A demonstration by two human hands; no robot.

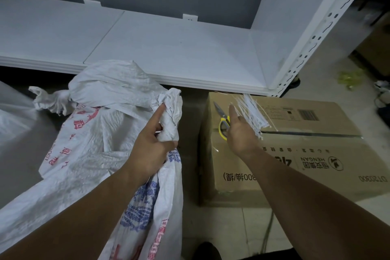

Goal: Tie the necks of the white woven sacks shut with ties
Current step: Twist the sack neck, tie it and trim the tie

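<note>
A white woven sack point(101, 133) with red and blue print lies in front of me. Its neck point(171, 116) is gathered into a bunch, and my left hand point(152, 143) is shut around that bunch just below the top. A pile of white ties point(253, 112) lies on top of a cardboard box point(295, 154). My right hand point(240, 131) is over the near end of the ties, fingers spread and touching them; whether it grips one is hidden by the hand. Behind the sack, a second white sack point(50, 99) shows a bunched neck.
Yellow-handled scissors point(222, 120) lie on the box just left of my right hand. A white metal shelf point(168, 48) with a perforated upright point(316, 38) stands behind. A clear plastic bag point(12, 116) is at far left. More cardboard boxes point(375, 44) sit at the right.
</note>
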